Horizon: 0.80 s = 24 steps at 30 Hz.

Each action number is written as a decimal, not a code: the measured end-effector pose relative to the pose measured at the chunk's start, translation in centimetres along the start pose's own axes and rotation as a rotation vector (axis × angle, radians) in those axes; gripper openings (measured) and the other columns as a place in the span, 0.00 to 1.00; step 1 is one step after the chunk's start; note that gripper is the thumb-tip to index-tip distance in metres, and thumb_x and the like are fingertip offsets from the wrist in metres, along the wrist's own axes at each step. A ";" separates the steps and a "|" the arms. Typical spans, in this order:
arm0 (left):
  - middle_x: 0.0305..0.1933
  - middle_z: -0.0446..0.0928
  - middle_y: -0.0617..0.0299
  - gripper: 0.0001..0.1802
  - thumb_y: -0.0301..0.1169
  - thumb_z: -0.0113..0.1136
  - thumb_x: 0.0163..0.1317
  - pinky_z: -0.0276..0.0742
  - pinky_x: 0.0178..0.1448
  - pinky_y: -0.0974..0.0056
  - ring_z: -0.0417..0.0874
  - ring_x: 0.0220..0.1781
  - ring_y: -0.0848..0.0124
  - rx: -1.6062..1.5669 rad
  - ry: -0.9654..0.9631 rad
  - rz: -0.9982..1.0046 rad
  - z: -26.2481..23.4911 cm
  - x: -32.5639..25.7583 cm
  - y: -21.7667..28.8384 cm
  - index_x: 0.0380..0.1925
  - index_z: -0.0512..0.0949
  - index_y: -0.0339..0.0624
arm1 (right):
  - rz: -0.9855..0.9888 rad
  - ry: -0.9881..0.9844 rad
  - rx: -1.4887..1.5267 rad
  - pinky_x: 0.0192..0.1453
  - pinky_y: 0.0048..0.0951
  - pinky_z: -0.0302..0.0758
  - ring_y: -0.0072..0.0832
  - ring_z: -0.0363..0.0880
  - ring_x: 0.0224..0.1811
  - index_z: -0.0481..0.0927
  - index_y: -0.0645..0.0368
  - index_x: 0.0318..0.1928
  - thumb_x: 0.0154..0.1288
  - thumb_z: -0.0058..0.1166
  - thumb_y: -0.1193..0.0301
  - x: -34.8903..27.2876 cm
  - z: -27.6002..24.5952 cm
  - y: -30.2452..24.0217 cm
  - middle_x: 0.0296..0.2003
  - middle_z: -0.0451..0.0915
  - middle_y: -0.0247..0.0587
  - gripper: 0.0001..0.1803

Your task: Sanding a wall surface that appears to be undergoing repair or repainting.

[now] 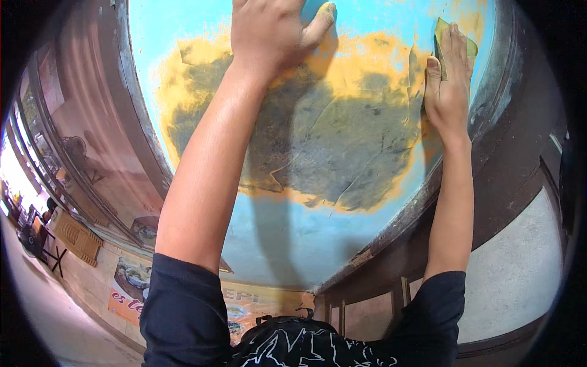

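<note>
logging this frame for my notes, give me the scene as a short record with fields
surface: light blue painted panel, paint worn away in a large patch
worn patch: yellow-rimmed, dark grey middle
left hand: left hand flat on the panel at the patch's upper edge, holding nothing
right hand: right hand pressing a small yellowish sheet to the panel by its right rim
panel edge: dark weathered frame along the right side
clothing: dark short sleeves
background: brown wall at left, pale wall at lower right

Brown window frames [73, 153] line a sunlit floor [43, 312].
</note>
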<state>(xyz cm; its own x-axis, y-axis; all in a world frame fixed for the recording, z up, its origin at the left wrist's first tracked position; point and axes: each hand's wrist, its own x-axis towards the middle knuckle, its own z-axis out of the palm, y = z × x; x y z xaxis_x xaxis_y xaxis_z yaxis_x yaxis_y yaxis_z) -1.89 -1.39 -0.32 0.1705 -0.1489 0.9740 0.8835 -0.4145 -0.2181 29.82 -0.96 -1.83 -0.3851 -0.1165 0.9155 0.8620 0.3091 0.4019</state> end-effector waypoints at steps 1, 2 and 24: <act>0.81 0.64 0.55 0.31 0.46 0.55 0.69 0.47 0.84 0.39 0.58 0.84 0.52 0.009 0.006 0.003 0.0 0.0 0.1 0.70 0.74 0.48 | 0.004 -0.019 -0.021 0.86 0.53 0.41 0.46 0.46 0.86 0.57 0.52 0.82 0.86 0.32 0.49 0.0 -0.2 0.1 0.82 0.53 0.43 0.34; 0.81 0.64 0.55 0.31 0.46 0.54 0.69 0.47 0.85 0.40 0.58 0.84 0.52 0.018 0.012 0.006 0.0 0.0 0.1 0.70 0.74 0.48 | -0.039 0.007 0.014 0.86 0.51 0.41 0.46 0.46 0.86 0.58 0.51 0.82 0.86 0.32 0.50 0.4 -0.3 0.3 0.82 0.54 0.42 0.33; 0.80 0.65 0.54 0.31 0.46 0.55 0.68 0.46 0.85 0.38 0.58 0.84 0.51 -0.031 -0.017 -0.022 1.1 0.7 1.0 0.69 0.74 0.48 | 0.087 0.132 0.102 0.84 0.46 0.55 0.40 0.59 0.82 0.74 0.52 0.73 0.84 0.44 0.57 1.9 0.3 1.9 0.75 0.69 0.40 0.25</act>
<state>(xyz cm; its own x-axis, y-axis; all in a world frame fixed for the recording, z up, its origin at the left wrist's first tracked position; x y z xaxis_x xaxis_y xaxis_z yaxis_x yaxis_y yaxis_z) -0.42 -0.96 0.17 0.1589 -0.1247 0.9794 0.8733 -0.4449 -0.1984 30.61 -0.34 0.63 -0.2582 -0.2060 0.9439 0.8495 0.4168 0.3234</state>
